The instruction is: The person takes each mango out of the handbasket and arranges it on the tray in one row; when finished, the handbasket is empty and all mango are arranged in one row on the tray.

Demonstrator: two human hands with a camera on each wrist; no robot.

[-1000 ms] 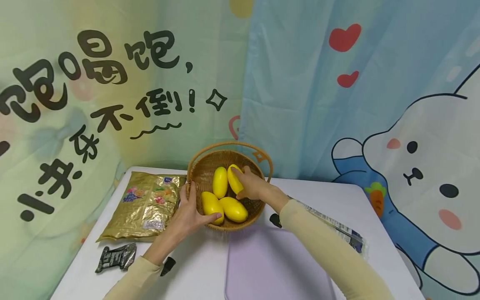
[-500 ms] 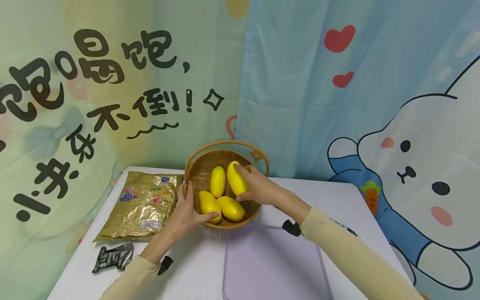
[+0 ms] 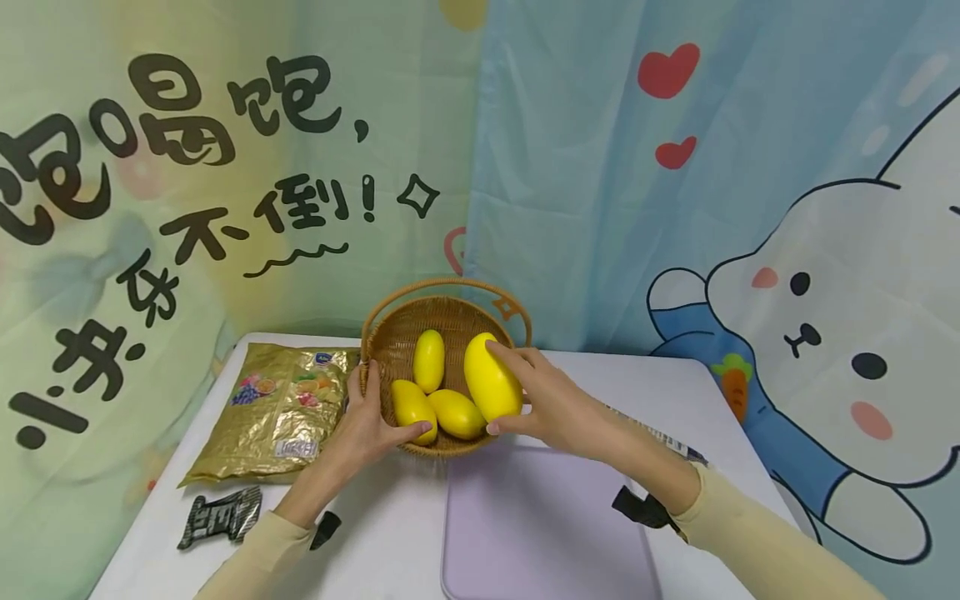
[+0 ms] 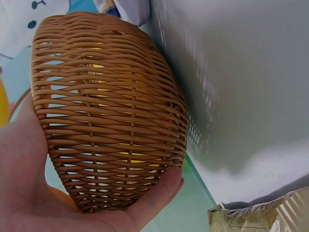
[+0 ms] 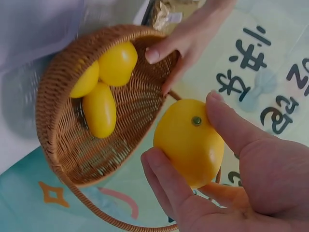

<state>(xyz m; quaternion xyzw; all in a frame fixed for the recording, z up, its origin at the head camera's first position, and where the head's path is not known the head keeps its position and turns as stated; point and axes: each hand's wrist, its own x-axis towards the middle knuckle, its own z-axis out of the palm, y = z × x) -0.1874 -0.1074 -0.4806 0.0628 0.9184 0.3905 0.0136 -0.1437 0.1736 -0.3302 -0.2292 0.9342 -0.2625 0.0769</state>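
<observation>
My right hand (image 3: 551, 407) holds a smooth yellow mango (image 3: 492, 377) between thumb and fingers, in front of the basket's right side. A small green stem end shows on this mango (image 5: 188, 145) in the right wrist view, where it is apart from the basket. The brown wicker basket (image 3: 396, 337) tilts toward me, its arched handle at the back. Three more mangoes lie inside: one upright (image 3: 429, 360), one at the lower left (image 3: 412, 412) and one beside it (image 3: 459, 415). My left hand (image 3: 369, 431) grips the basket's left side, fingers around the woven wall (image 4: 113, 116).
Left of the basket lies a gold snack bag (image 3: 281, 412), with a small black wrapped packet (image 3: 220, 517) in front. A pale purple board (image 3: 543, 525) lies at the front. A long printed packet (image 3: 663, 437) is partly hidden behind the right forearm. Printed curtains (image 3: 570, 183) stand behind.
My right hand has drawn the mango up from among the others, toward me and to the right. My left hand keeps its grip on the basket; the head view has shifted slightly.
</observation>
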